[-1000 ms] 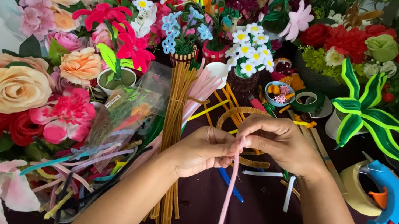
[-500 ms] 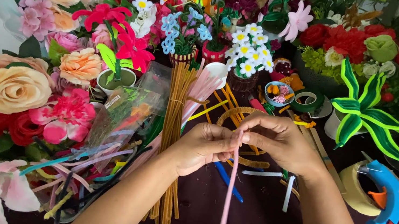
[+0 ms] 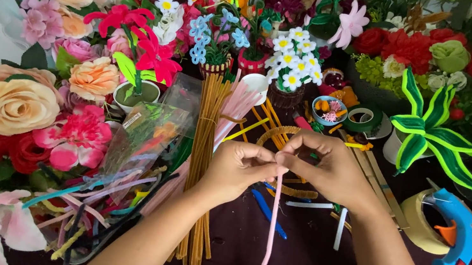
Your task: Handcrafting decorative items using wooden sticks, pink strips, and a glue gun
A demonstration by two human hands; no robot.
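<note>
From my head camera, my left hand [image 3: 239,169] and my right hand [image 3: 327,168] meet over the dark table [image 3: 304,261]. The fingers of both pinch the top of a pink pipe cleaner [image 3: 269,235], which hangs straight down toward me. There is open room just below my hands. A clear plastic bag [image 3: 152,131] lies left by the brown pipe cleaner bundle [image 3: 202,165]. A blue glue gun [image 3: 457,233] sits at the right edge.

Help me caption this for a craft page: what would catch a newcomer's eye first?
At centre, the left hand and right hand pinch the top of a pink pipe cleaner that hangs toward the viewer. Artificial flowers crowd the left and back, a big peach rose among them. A blue glue gun lies at right.
</note>
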